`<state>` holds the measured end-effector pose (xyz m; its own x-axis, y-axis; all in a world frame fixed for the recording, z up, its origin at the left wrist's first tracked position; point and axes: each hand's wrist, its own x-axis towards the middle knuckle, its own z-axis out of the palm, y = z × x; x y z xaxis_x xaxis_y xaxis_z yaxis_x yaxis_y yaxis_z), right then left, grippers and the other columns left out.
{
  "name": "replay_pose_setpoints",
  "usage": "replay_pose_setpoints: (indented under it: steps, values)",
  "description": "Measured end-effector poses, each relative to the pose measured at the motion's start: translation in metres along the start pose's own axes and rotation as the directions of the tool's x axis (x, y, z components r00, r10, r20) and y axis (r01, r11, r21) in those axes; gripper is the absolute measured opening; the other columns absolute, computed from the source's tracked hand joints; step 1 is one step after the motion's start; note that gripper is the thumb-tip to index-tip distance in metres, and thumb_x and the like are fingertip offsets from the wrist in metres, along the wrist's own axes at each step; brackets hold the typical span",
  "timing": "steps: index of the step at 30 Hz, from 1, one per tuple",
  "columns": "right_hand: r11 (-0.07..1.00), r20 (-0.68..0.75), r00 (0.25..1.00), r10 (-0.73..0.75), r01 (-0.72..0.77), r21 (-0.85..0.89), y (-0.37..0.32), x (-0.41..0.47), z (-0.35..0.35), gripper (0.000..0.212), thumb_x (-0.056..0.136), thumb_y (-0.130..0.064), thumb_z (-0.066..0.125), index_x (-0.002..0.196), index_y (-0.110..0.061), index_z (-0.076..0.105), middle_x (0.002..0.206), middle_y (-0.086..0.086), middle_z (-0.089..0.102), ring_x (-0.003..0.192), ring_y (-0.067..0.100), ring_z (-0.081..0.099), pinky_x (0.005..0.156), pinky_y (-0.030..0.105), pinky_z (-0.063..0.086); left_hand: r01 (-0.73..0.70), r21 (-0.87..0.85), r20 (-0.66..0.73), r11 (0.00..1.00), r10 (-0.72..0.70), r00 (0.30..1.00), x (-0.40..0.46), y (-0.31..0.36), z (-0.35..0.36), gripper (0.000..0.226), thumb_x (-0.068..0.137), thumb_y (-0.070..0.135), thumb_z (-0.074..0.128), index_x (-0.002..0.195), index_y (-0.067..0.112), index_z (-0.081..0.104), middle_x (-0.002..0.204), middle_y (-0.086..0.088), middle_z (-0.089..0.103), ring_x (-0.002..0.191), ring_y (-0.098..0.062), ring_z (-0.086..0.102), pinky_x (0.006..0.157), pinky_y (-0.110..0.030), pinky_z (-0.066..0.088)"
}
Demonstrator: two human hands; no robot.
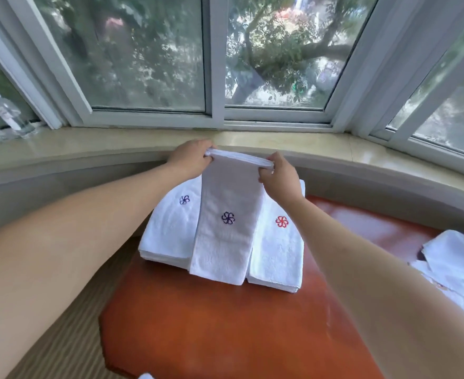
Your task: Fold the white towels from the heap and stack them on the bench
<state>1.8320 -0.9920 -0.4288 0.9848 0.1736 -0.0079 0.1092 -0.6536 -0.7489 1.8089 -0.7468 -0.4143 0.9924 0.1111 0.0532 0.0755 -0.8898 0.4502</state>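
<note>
Folded towel [226, 222] pinched at both top corners by left hand [188, 162] and right hand [278, 179], above stacks [277, 255] on bench [225, 324]. Best lowered level, edges squared to stacks.

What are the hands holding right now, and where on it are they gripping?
A folded white towel with a dark blue flower emblem: the left hand and right hand pinch the two corners of its top edge.

Left grip [191, 160]: pinches the far-left corner of the folded towel [226, 222].
Right grip [278, 177]: pinches its far-right corner.
Folded towel: hangs over two white stacks [170, 231] on the orange worktop [225, 329].
Heap [455, 266]: right edge.
Bottle [5, 112]: windowsill [116, 142], far left.
</note>
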Motion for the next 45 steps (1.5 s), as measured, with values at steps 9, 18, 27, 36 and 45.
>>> replay_pose_setpoints:
  steps: [9, 18, 27, 36, 45]
  values:
    - [0.983, -0.071, 0.981, 0.179, -0.182, -0.026, 0.042, 0.096, 0.057, 0.023, 0.093, -0.019, 0.049, 0.115, -0.021, 0.056, 0.079, -0.008, 0.061, 0.075, 0.019, 0.061, 0.056, 0.029, 0.041, 0.057, -0.099, 0.154, 0.993, -0.041, 0.987, 0.106, -0.047, 0.071, 0.024, 0.096, 0.020, 0.056, 0.117, 0.027, 0.067, 0.117, 0.006, 0.068, 0.105, -0.023, 0.062, 0.085, -0.036, 0.051]
    - [0.966, 0.000, 0.968, 0.252, -0.251, -0.058, 0.102, 0.171, 0.119, 0.025, 0.094, -0.019, 0.048, 0.118, -0.021, 0.054, 0.090, -0.003, 0.065, 0.083, 0.023, 0.063, 0.056, 0.028, 0.040, 0.092, -0.100, 0.250, 0.991, -0.064, 0.966, 0.178, -0.105, 0.156, 0.024, 0.098, 0.024, 0.054, 0.119, 0.028, 0.064, 0.114, 0.006, 0.064, 0.099, -0.022, 0.059, 0.068, -0.030, 0.039]
    - [0.978, 0.370, 0.926, 0.073, 0.006, -0.208, 0.181, 0.157, 0.185, 0.070, 0.090, -0.025, 0.067, 0.154, -0.027, 0.038, 0.167, -0.005, 0.021, 0.153, 0.014, 0.019, 0.116, 0.036, 0.034, -0.351, 0.176, 0.283, 0.920, 0.295, 0.913, 0.142, -0.135, 0.234, 0.043, 0.099, 0.032, 0.057, 0.141, 0.024, 0.055, 0.145, -0.004, 0.049, 0.128, -0.030, 0.049, 0.101, -0.044, 0.043]
    - [0.854, 0.301, 0.953, 0.020, 0.141, -0.501, 0.169, 0.129, 0.193, 0.050, 0.101, -0.024, 0.051, 0.150, -0.022, 0.041, 0.163, 0.002, 0.030, 0.149, 0.023, 0.026, 0.118, 0.038, 0.028, -0.251, 0.380, 0.395, 0.890, 0.090, 0.914, 0.120, -0.127, 0.256, 0.058, 0.105, 0.019, 0.036, 0.160, 0.026, 0.018, 0.168, -0.003, 0.014, 0.156, -0.025, 0.010, 0.126, -0.046, 0.003]
    - [0.860, 0.360, 0.927, 0.102, 0.100, -0.501, 0.151, 0.004, 0.184, 0.057, 0.102, -0.021, 0.047, 0.157, -0.018, 0.031, 0.167, 0.000, 0.021, 0.154, 0.020, 0.016, 0.123, 0.034, 0.021, -0.340, 0.291, 0.530, 0.894, 0.145, 0.836, -0.004, -0.110, 0.229, 0.059, 0.105, 0.032, 0.040, 0.160, 0.022, 0.022, 0.170, -0.008, 0.011, 0.156, -0.029, 0.008, 0.126, -0.043, 0.005]
